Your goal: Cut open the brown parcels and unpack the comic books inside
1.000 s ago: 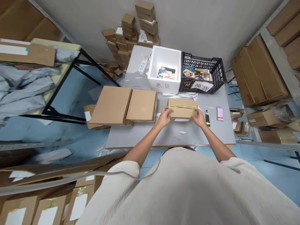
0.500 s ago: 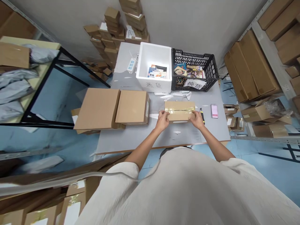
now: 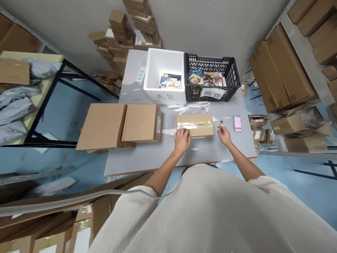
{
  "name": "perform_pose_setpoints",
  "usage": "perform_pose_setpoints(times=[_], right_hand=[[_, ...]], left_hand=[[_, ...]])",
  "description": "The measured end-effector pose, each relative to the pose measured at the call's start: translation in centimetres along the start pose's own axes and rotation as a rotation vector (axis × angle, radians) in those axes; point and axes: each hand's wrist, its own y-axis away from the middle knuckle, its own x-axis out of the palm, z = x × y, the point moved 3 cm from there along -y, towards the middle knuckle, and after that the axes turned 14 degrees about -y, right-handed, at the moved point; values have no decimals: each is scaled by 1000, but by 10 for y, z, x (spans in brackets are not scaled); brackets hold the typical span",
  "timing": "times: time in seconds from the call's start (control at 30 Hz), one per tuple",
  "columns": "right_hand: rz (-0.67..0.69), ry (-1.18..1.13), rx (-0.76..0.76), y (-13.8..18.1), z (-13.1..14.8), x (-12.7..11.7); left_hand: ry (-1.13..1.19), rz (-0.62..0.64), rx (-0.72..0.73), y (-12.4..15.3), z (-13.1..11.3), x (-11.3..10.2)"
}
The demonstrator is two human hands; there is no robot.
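Observation:
A small cardboard box (image 3: 196, 130) with shiny tape along its top lies on the grey table in front of me. My left hand (image 3: 182, 140) grips its near left corner, fingers curled over the top. To the right of the box, my right hand (image 3: 224, 135) is closed around a yellow and black utility knife (image 3: 221, 123). Only the knife's far end shows past the fingers; the hand hides the rest. A phone (image 3: 237, 123) with a pink screen lies just right of that hand.
Two larger cardboard boxes, a wide one (image 3: 102, 124) and a squarer one (image 3: 140, 123), stand on the left. Behind are a white foam bin (image 3: 164, 96) and a black crate (image 3: 229, 89), both holding books. A power strip (image 3: 140, 75) lies at the back left of the table (image 3: 147, 158).
My right hand has let go of the small box and moved right onto the utility knife. My left hand stays at the box's left side, its fingers now further over the top.

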Motion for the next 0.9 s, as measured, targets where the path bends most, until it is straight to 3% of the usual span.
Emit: perform_pose_setpoints(times=[0.17,0.33,0.53,0.9], right_hand=[[-21,129,198,-11,-35,-23],[42,346,342,-27,-60,-26],[105,462,367,-40,-82,-14],[62,307,329,-43,-98,-3]], left_hand=[[-20,-44,-29,6,-1,9],[-28,-31,-37,10,6,12],[-39,-6,-84,12,7,9],[-55,57,-144,10,4,-1]])
